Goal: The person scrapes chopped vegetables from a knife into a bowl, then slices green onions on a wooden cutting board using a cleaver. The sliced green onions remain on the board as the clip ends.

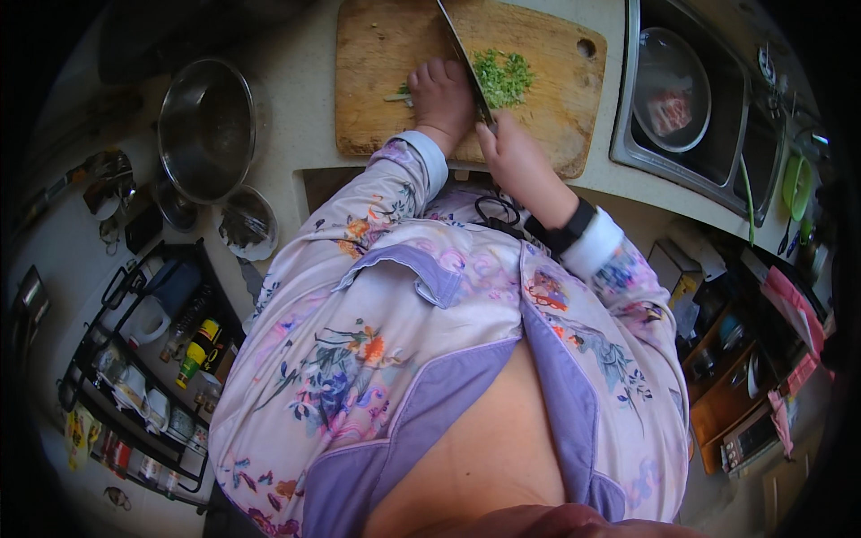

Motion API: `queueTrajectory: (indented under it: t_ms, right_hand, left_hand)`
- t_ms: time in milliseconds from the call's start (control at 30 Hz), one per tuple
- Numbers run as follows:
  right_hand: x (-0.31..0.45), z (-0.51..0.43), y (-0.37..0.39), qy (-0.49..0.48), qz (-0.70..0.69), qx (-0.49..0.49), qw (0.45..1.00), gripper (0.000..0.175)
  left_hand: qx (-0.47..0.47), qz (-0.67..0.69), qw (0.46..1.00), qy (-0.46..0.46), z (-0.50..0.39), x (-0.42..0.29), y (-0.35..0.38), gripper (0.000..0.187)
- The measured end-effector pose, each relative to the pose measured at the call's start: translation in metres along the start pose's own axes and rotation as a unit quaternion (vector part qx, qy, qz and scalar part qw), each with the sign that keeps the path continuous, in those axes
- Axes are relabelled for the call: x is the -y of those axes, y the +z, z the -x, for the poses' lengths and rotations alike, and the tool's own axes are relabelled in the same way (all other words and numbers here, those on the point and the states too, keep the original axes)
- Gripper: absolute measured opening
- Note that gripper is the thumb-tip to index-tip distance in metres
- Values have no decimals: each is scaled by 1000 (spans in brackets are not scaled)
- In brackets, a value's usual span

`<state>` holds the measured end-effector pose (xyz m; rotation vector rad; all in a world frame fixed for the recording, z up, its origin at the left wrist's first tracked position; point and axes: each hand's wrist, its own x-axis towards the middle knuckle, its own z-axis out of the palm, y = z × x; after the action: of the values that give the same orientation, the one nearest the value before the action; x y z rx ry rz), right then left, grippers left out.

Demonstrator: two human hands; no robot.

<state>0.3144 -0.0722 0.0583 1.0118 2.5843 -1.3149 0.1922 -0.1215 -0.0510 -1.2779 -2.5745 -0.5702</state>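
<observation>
A wooden cutting board [377,54] lies on the counter before me. My right hand [514,144] is closed around the handle of a kitchen knife [463,54], whose blade stands edge-down, pointing away from me. Against the blade's left side, my left hand [444,97] presses on the board with bent fingers, over uncut green stalks [398,97] that stick out to its left. How much lies beneath that hand is hidden. Finely chopped greens [503,77] form a loose pile just right of the blade.
At the right, a steel sink [622,134] holds a round bowl [693,81] with a piece of raw meat [670,113]. A large metal basin [208,131] stands left of the board, near a smaller dish [246,225]. A black rack [121,350] with bottles is at lower left.
</observation>
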Motion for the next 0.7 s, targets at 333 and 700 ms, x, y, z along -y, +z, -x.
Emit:
queueTrajectory:
  t_ms: [333, 700]
  right_hand:
    - [-5, 7, -5, 59, -86, 43, 994, 31]
    - [-27, -2, 5, 10, -12, -43, 999, 31]
  left_hand:
    - [17, 4, 1000, -3, 0, -1, -2, 13]
    - [-87, 87, 992, 2, -6, -5, 2, 16]
